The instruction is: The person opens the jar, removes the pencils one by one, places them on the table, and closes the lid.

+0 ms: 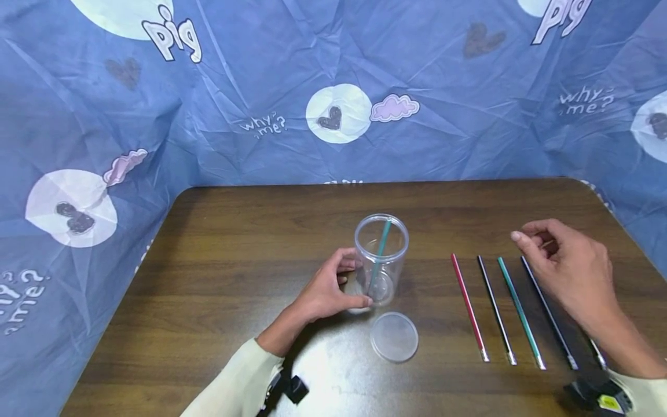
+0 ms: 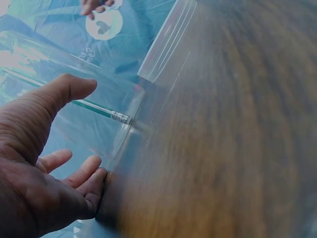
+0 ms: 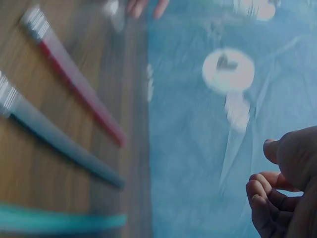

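Observation:
A clear plastic jar [image 1: 394, 278] stands upright on the table, uncovered. Inside it leans a teal pencil [image 1: 383, 243], its metal eraser end down at the base. My left hand [image 1: 328, 289] holds the jar low on its left side, thumb in front and fingers behind. A round translucent lid [image 1: 394, 337] lies flat just in front of the jar. To the right, my right hand [image 1: 575, 266] hovers over the pencils, fingers loosely curled with nothing in them. Below it lie a red pencil [image 1: 469, 307], a teal pencil [image 1: 521, 313] and several dark ones, one partly hidden by my wrist.
The brown wooden table [image 1: 250, 231] has rounded far corners. Behind it and at its sides hangs a blue printed cloth [image 1: 260, 75]. The loose pencils lie roughly side by side, eraser ends toward me.

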A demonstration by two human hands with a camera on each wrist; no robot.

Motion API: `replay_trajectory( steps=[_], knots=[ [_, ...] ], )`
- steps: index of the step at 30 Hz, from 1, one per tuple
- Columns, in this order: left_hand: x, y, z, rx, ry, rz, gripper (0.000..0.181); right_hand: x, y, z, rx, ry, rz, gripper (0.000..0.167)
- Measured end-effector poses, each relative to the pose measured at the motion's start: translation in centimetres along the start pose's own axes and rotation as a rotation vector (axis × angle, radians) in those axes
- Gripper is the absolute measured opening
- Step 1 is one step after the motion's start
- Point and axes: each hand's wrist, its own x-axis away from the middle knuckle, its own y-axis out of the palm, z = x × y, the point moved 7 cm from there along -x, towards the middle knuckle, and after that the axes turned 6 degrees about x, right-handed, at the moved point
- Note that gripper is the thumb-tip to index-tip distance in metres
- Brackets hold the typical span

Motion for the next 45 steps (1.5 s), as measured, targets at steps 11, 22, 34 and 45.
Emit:
replay_trajectory(
  steps=[11, 22, 34, 45],
  knots=[
    [0.1, -0.3, 0.3, -0.002, 0.007, 0.005, 0.082, -0.6, 1.4, -8.9, -0.15, -0.222, -0.038, 0.019],
    [0.0, -0.2, 0.3, -0.005, 0.006, -0.004, 0.081, -1.4, 1.8, -12.8, -0.291, -0.216, -0.07, 0.016],
    [0.0, 0.0, 0.2, -0.012, 0.004, -0.023, 0.079, -3.2, 2.1, -16.3, -0.384, -0.29, -0.106, 0.014],
    [0.2, 0.0, 0.1, -0.021, -0.008, -0.019, 0.081, -4.5, 4.2, -17.9, -0.319, -0.303, -0.31, 0.027]
  ],
)
